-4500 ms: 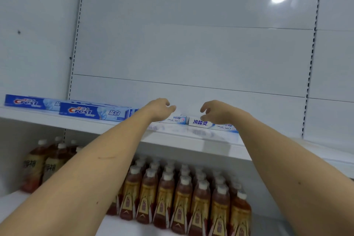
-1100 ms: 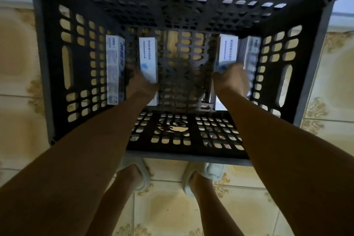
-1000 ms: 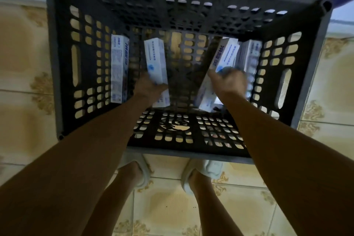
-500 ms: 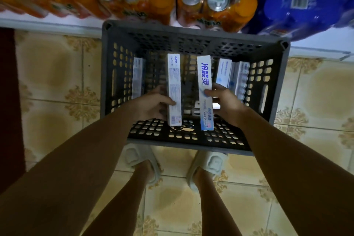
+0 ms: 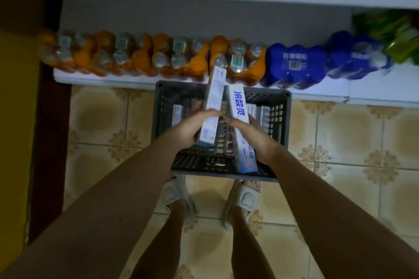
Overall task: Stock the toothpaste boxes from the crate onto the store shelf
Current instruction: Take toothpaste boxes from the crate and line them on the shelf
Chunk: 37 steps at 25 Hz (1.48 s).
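- Nearest, slippered feet (image 5: 181, 201) stood on the tiled floor (image 5: 102, 120), just short of the crate (image 5: 284, 120).
- Above the crate, the left hand (image 5: 188, 129) gripped one box (image 5: 212, 106), and the right hand (image 5: 254, 136) gripped another (image 5: 241, 129); each grip was curled round its box.
- Both boxes ran lengthwise away from the body, far ends tipped toward the shelf.
- More boxes stood inside the crate.
- Beyond it, bottle packs (image 5: 158, 56) lined the low shelf (image 5: 374, 95); the target shelf was probably higher, out of view.
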Available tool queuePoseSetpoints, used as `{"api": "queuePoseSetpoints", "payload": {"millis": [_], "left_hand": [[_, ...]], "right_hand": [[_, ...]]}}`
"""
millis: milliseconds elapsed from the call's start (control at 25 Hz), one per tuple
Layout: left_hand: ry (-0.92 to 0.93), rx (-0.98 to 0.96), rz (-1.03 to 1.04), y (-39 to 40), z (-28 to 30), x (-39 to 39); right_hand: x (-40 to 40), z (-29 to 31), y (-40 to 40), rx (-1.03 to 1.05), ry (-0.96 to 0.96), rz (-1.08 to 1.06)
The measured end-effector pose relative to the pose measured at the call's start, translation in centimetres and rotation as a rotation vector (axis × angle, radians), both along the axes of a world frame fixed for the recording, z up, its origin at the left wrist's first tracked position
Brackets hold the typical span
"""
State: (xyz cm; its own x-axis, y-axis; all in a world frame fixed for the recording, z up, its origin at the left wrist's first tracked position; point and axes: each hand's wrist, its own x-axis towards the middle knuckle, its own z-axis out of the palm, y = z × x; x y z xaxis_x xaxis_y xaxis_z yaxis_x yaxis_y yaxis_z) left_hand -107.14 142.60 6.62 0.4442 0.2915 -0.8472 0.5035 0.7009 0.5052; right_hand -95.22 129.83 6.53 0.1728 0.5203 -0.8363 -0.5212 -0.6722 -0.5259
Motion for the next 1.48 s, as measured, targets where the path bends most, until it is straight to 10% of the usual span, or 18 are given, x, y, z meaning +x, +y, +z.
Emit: {"api": "queuePoseSetpoints", "payload": {"millis": [200,600,680,920,1080,1320,1480], "left_hand": [[0.440,1.106,-0.692,-1.1,9.2,-2.5],[0.382,1.810,-0.956,1.0,32.0,-5.0],[0.370,1.752,-1.013,1.4,36.2,-5.0],[-0.118,0.692,-0.883,2.5,47.2,-4.0],[-0.204,0.579,-0.594,2.9,51.1,-2.6],[-0.493,0.420,0.413,4.1,55.5,-0.4],[-0.579,0.343,0.605,5.2,58.3,0.4]], "right_hand": [[-0.2,10.4,-1.0,-0.024,-0.073,-0.250],[-3.3,31.8,-0.3,0.182,0.075,-0.563],[-3.2,35.1,-0.2,0.193,0.013,-0.553],[0.4,45.0,1.7,0.236,-0.275,-0.314],[1.6,51.5,3.9,0.396,-0.286,-0.246],[1.8,55.5,4.6,0.455,-0.391,-0.029],[1.7,58.3,5.4,0.585,-0.445,-0.016]]}}
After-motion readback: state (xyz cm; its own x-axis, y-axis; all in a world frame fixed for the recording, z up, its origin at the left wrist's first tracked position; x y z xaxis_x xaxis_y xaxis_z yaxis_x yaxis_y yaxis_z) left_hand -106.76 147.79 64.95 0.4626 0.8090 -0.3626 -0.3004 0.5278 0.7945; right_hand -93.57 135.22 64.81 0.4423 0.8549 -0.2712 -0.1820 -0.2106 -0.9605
